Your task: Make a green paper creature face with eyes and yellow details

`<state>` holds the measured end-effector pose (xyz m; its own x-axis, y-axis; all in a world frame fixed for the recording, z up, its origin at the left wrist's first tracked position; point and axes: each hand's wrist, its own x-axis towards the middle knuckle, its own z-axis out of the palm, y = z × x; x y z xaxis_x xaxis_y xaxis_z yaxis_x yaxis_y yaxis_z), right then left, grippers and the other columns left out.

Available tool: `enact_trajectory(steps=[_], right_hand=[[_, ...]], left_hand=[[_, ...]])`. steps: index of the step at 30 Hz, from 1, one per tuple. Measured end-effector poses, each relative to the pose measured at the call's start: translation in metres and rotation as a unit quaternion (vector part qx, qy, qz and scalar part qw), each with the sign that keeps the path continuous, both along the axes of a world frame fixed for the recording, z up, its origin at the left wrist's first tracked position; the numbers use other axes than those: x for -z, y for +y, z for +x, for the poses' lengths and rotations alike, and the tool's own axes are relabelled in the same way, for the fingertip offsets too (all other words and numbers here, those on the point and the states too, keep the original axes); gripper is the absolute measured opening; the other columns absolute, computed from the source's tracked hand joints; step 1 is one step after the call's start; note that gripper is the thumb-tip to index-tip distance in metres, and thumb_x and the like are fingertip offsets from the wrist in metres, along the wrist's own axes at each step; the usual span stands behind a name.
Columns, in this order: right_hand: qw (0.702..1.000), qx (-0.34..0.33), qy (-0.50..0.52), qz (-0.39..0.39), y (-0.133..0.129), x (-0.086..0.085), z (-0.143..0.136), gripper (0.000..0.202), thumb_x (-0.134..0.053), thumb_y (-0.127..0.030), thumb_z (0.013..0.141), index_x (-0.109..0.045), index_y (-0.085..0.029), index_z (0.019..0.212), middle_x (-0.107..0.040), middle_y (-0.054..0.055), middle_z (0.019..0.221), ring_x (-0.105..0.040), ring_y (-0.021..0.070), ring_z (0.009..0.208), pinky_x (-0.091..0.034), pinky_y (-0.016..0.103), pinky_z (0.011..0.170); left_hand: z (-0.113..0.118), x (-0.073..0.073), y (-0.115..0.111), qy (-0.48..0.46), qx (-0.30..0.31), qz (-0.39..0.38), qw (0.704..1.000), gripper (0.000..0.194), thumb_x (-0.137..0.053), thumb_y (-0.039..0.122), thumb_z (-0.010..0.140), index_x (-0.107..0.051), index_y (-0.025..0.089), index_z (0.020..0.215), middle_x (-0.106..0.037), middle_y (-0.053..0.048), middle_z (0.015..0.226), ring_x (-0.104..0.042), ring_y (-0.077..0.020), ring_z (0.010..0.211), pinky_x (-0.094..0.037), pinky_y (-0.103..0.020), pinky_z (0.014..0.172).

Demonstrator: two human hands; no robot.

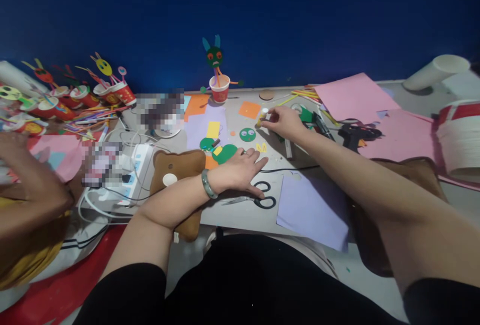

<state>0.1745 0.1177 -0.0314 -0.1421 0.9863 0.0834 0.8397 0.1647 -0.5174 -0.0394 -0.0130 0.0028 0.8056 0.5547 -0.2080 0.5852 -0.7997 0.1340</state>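
My left hand [242,169] lies with fingers spread over the table, beside a green paper shape [224,153] and above the black-handled scissors [265,201]. My right hand [284,122] pinches a small yellow glue stick with a white top [263,114]. Between the hands is a green paper circle with two eyes [247,134], and near it a yellow zigzag paper piece [261,148]. An orange paper square [249,110] lies just left of the glue stick.
A red cup with a green paper figure [219,89] stands at the back. Purple paper [313,210] is at the front, a black glue gun [358,135] to the right, a power strip [137,170] to the left. Another person's arm [33,185] shows at far left.
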Motion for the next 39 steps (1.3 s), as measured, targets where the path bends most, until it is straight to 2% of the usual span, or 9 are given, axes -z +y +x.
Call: enact_trajectory(steps=[4,10,13,16,21,24,28,34,39], right_hand=[[0.998,0.018,0.000,0.059,0.003,0.003,-0.004,0.017,-0.062,-0.033,0.092,-0.077,-0.023,0.095,-0.077,0.014,0.101,-0.070,0.0313,0.097,-0.055,0.045,0.091],[0.998,0.034,0.004,0.052,0.004,-0.001,0.004,0.046,-0.071,-0.035,0.080,-0.073,-0.019,0.123,-0.078,0.014,0.114,-0.071,0.0313,0.092,-0.055,0.047,0.089],[0.999,-0.022,0.006,0.031,0.008,0.000,-0.007,0.068,-0.079,-0.037,0.073,-0.067,-0.017,0.137,-0.076,0.017,0.126,-0.071,0.0349,0.101,-0.055,0.050,0.093],[0.995,-0.095,-0.013,0.026,0.011,-0.001,-0.031,0.066,-0.082,-0.045,0.073,-0.070,-0.020,0.133,-0.075,0.017,0.132,-0.068,0.0386,0.115,-0.053,0.053,0.100],[0.993,-0.091,-0.062,-0.040,0.011,-0.013,-0.080,0.048,-0.063,-0.063,0.094,-0.077,-0.019,0.109,-0.081,0.016,0.106,-0.073,0.0338,0.101,-0.053,0.045,0.091],[0.983,-0.091,-0.149,-0.062,0.010,-0.020,-0.103,0.053,-0.064,-0.068,0.092,-0.079,-0.017,0.099,-0.081,0.021,0.100,-0.073,0.0397,0.106,-0.052,0.048,0.092],[0.979,-0.071,-0.164,-0.100,0.011,-0.024,-0.116,0.045,-0.071,-0.057,0.088,-0.081,-0.015,0.100,-0.081,0.024,0.102,-0.074,0.0434,0.109,-0.053,0.048,0.090],[0.993,-0.045,-0.089,-0.064,0.005,-0.032,-0.082,0.027,-0.067,-0.048,0.091,-0.074,-0.023,0.088,-0.079,0.015,0.089,-0.073,0.0356,0.095,-0.052,0.042,0.079],[0.995,-0.064,0.057,-0.045,-0.029,-0.041,-0.026,0.029,-0.074,-0.053,0.087,-0.063,-0.026,0.084,-0.076,0.006,0.078,-0.072,0.0268,0.077,-0.050,0.037,0.070]], left_hand=[[0.000,-0.001,0.000,-0.001,-0.002,-0.014,1.000,0.102,-0.070,0.076,0.089,-0.044,0.009,0.160,-0.057,-0.024,0.148,-0.048,-0.0406,0.140,-0.037,-0.047,0.110],[0.000,0.000,-0.001,0.005,0.003,-0.018,1.000,0.103,-0.071,0.075,0.090,-0.042,0.009,0.163,-0.054,-0.026,0.152,-0.046,-0.0411,0.143,-0.036,-0.046,0.111],[0.000,0.000,-0.001,0.010,0.002,-0.014,1.000,0.102,-0.071,0.074,0.089,-0.042,0.010,0.163,-0.053,-0.026,0.154,-0.046,-0.0410,0.144,-0.036,-0.045,0.112],[0.000,0.001,-0.001,0.010,0.001,-0.017,1.000,0.101,-0.072,0.074,0.089,-0.043,0.012,0.162,-0.052,-0.025,0.156,-0.046,-0.0409,0.146,-0.035,-0.046,0.114],[0.000,0.006,0.001,0.009,-0.008,-0.032,0.999,0.106,-0.073,0.076,0.087,-0.040,0.013,0.165,-0.048,-0.026,0.162,-0.043,-0.0430,0.150,-0.034,-0.050,0.117],[0.001,0.007,0.002,0.007,-0.012,-0.040,0.999,0.106,-0.073,0.076,0.086,-0.041,0.013,0.165,-0.051,-0.024,0.160,-0.045,-0.0419,0.148,-0.034,-0.048,0.118],[0.001,0.005,0.003,0.007,-0.008,-0.044,0.999,0.105,-0.074,0.074,0.086,-0.042,0.012,0.164,-0.052,-0.025,0.159,-0.046,-0.0415,0.147,-0.034,-0.047,0.117],[-0.001,0.002,0.004,0.010,-0.007,-0.049,0.999,0.104,-0.076,0.070,0.088,-0.038,0.014,0.166,-0.046,-0.025,0.165,-0.040,-0.0421,0.154,-0.031,-0.050,0.121],[-0.001,-0.001,0.003,0.022,-0.002,-0.054,0.998,0.104,-0.076,0.070,0.089,-0.037,0.012,0.167,-0.044,-0.027,0.166,-0.038,-0.0427,0.156,-0.031,-0.050,0.121]])
